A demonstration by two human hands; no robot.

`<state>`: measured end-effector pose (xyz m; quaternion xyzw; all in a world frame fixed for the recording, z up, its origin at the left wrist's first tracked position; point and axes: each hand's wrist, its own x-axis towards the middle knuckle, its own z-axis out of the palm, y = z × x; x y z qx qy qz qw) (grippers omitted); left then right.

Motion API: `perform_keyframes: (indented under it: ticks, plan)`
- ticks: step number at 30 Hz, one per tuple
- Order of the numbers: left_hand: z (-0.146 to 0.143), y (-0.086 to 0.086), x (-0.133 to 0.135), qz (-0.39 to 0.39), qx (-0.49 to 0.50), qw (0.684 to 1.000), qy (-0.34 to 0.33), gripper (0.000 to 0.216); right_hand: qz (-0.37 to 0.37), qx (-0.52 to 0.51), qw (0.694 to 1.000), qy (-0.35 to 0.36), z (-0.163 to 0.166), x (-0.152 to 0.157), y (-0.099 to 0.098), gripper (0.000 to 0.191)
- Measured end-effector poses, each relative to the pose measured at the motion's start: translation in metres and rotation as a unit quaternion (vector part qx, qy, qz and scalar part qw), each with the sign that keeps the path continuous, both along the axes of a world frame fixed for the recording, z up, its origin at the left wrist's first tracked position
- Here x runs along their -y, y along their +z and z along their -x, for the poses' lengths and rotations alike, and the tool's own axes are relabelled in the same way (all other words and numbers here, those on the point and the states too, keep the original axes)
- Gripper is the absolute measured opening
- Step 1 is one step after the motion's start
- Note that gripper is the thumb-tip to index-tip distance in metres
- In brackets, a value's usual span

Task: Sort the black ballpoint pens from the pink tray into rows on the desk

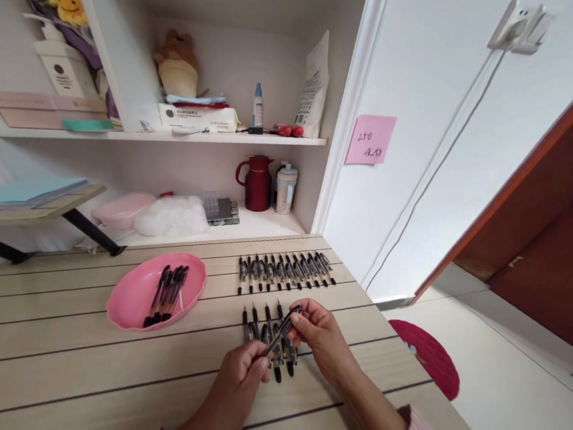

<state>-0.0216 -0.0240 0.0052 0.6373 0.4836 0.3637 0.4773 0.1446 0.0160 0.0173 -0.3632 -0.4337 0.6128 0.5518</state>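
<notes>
Both my hands hold one black pen (282, 330) just above the wooden table (53, 355). My left hand (242, 372) pinches its lower end, and my right hand (317, 331) pinches its upper end. Under the hands lies a short row of several black pens (261, 325). Farther back, a longer row of several black pens (284, 270) is lined up side by side. To the left stands a pink oval dish (131, 295) with several more black pens (167, 289) in it.
Shelves at the back hold a red jug (256, 182), a small white bottle (285, 188), a pink box (124, 209), a plastic bag (173, 215) and a plush toy (178, 61). A pink note (370, 139) is stuck on the wall. A red stool (429, 358) stands beside the table's right edge.
</notes>
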Motion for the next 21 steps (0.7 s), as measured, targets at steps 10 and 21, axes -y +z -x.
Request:
perform_keyframes:
  ticks: [10, 21]
  plan:
    - [-0.002, 0.007, 0.005, -0.055, -0.069, 0.996, 0.019, 0.016, 0.010, 0.014, 1.000, 0.004, 0.004, 0.005, 0.000, 0.031]
    - [0.075, 0.059, -0.029, -0.217, -0.347, 0.885, 0.220, 0.028, 0.029, 0.063, 0.998, -0.012, -0.009, 0.009, 0.002, 0.034]
